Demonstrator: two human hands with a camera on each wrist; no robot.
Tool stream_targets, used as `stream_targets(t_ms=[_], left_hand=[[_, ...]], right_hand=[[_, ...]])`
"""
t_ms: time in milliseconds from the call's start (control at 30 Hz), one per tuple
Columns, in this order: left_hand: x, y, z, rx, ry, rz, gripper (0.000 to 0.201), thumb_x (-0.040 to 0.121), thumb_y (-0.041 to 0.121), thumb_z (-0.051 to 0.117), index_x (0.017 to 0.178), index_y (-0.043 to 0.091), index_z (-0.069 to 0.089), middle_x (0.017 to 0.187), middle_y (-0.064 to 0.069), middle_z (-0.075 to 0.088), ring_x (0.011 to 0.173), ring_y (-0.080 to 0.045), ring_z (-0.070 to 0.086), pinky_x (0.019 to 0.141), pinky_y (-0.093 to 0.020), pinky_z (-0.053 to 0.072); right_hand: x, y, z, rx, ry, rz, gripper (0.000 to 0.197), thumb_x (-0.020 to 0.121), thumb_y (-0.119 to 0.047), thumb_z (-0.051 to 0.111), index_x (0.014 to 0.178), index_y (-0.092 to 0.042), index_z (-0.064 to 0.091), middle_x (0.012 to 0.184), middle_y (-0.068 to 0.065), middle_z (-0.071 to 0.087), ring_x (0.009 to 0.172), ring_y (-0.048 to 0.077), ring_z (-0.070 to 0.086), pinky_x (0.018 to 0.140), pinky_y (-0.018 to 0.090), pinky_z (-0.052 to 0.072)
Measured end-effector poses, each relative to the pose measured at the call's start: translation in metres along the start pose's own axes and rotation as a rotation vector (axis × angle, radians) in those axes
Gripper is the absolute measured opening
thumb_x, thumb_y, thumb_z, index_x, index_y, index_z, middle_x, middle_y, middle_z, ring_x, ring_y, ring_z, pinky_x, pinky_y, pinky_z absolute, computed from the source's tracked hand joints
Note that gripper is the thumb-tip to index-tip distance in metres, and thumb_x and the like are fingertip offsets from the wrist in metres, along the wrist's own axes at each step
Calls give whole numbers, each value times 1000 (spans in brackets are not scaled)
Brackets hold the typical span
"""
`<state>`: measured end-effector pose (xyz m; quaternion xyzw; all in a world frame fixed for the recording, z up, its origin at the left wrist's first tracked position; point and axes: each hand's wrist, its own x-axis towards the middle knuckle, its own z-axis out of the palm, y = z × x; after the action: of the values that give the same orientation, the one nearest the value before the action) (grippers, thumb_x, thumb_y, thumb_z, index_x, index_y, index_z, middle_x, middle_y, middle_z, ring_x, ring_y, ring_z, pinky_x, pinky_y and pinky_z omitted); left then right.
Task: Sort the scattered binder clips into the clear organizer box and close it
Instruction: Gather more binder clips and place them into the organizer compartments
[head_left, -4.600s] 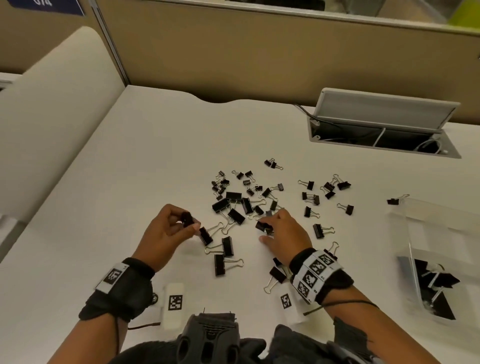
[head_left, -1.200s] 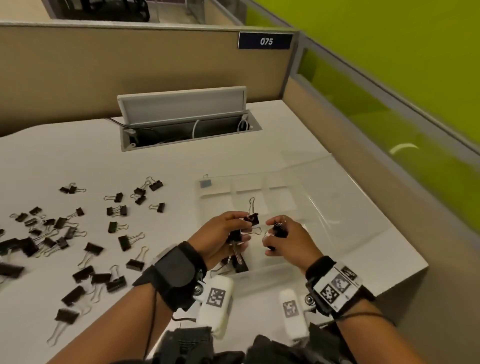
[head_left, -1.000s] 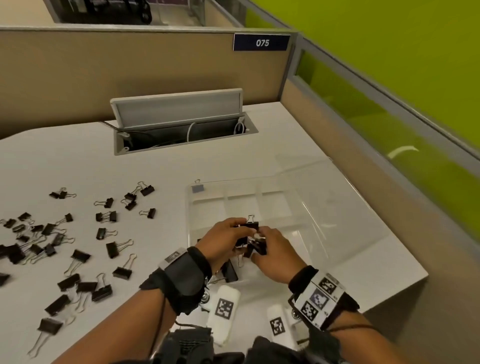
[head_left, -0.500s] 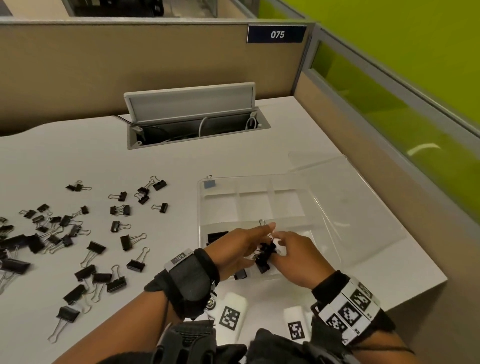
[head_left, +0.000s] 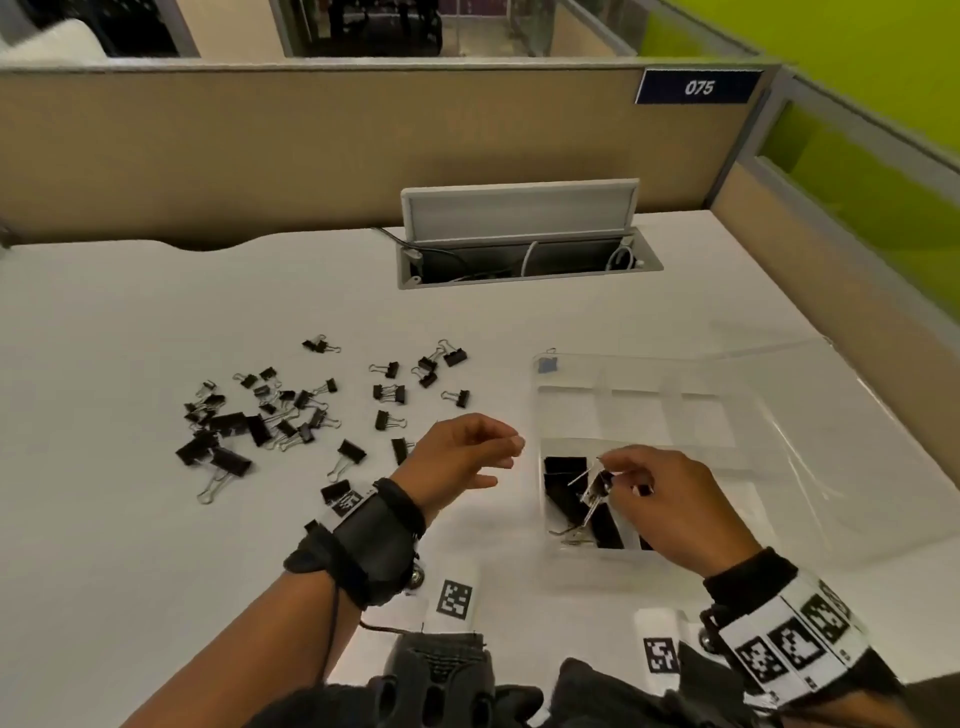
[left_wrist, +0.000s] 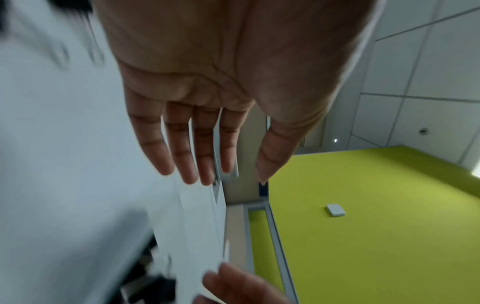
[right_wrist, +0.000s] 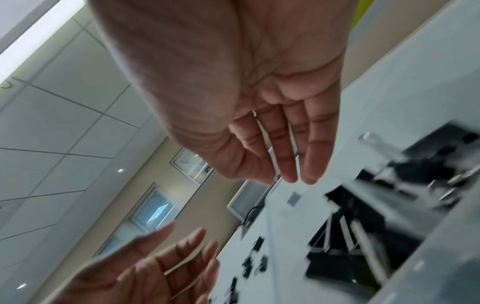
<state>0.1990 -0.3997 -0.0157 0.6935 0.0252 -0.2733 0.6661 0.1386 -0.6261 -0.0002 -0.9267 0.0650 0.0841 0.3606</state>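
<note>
The clear organizer box (head_left: 641, 415) lies open on the white desk, right of centre in the head view. Its near-left compartment holds black binder clips (head_left: 563, 478), blurred in the right wrist view (right_wrist: 363, 236). My right hand (head_left: 623, 475) hovers over that compartment, and a blurred bunch of clips (head_left: 595, 491) hangs just under its fingertips. Seen from the wrist, the right hand (right_wrist: 283, 181) has straight fingers and holds nothing. My left hand (head_left: 506, 462) floats empty left of the box, its fingers (left_wrist: 197, 164) straight. Scattered clips (head_left: 291, 415) cover the desk to the left.
The box's clear lid (head_left: 831, 441) lies folded open to the right, near the desk's right edge. An open cable hatch (head_left: 519, 249) sits behind the box. Tan partition walls (head_left: 311, 145) close the back and right sides.
Both hands were together over the box holding clips. The left hand has pulled away to the left, empty. The right hand has opened and its clips are falling into the near-left compartment.
</note>
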Motion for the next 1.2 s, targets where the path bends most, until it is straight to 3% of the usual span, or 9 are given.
stream_targets(t_ms=[200, 367, 467, 600, 700, 833, 1000, 1067, 1200], left_hand=[[-55, -29, -128, 260, 276, 37, 27, 77, 27, 77, 99, 18, 65, 97, -3, 72, 86, -15, 68, 73, -25, 52], [-89, -61, -203, 389, 349, -51, 35, 71, 30, 81, 101, 22, 64, 99, 3, 70, 89, -12, 67, 70, -19, 47], [-99, -76, -230, 439, 323, -70, 38, 70, 28, 83, 102, 21, 64, 100, 3, 68, 91, -13, 65, 72, -19, 48], [-107, -92, -261, 487, 338, -59, 41, 66, 27, 85, 101, 20, 64, 100, 3, 66, 92, -15, 63, 71, -21, 49], [-106, -98, -279, 504, 348, -63, 42, 64, 26, 87, 99, 21, 65, 99, 3, 65, 91, -16, 63, 73, -25, 50], [-99, -100, -294, 530, 421, -60, 41, 63, 26, 86, 97, 23, 62, 98, 1, 62, 90, -17, 60, 78, -30, 49], [-82, -97, -309, 557, 556, -65, 47, 60, 27, 87, 96, 26, 57, 98, -3, 54, 80, -13, 50, 61, -22, 36], [-79, -95, -307, 559, 517, -47, 49, 59, 28, 88, 97, 27, 57, 100, -2, 56, 83, -14, 53, 63, -22, 38], [-76, -89, -272, 601, 162, -22, 62, 59, 36, 87, 112, 33, 55, 109, 8, 55, 94, -7, 54, 76, -21, 45]], right_hand=[[19, -71, 80, -18, -139, -131, 33, 81, -19, 68, 114, -24, 64, 109, -11, 65, 93, -1, 61, 68, 6, 42], [22, -110, 144, -57, -213, -125, 37, 80, -20, 71, 116, -21, 63, 112, -7, 65, 95, 4, 60, 76, 7, 39], [21, -124, 174, -74, -208, -113, 37, 80, -18, 71, 116, -19, 64, 109, -4, 65, 93, 6, 59, 70, 3, 37], [18, -140, 203, -81, -184, -91, 33, 79, -14, 70, 112, -20, 65, 110, -2, 66, 92, 9, 61, 66, 6, 41], [16, -148, 216, -83, -154, -69, 35, 79, -11, 69, 113, -19, 65, 113, -1, 65, 94, 11, 58, 78, 14, 41], [16, -150, 221, -131, -127, -48, 36, 82, -10, 67, 117, -18, 63, 117, 2, 62, 96, 10, 52, 83, 17, 38], [27, -148, 221, -189, -163, -25, 46, 82, -8, 68, 124, -22, 56, 123, 2, 54, 110, 17, 52, 93, 22, 41], [36, -140, 211, -236, -148, 18, 52, 80, -6, 67, 127, -25, 53, 122, 3, 52, 114, 21, 51, 97, 29, 44], [48, -118, 178, -256, -125, 145, 64, 72, -17, 80, 128, -28, 50, 119, 5, 48, 109, 22, 54, 93, 30, 45]])
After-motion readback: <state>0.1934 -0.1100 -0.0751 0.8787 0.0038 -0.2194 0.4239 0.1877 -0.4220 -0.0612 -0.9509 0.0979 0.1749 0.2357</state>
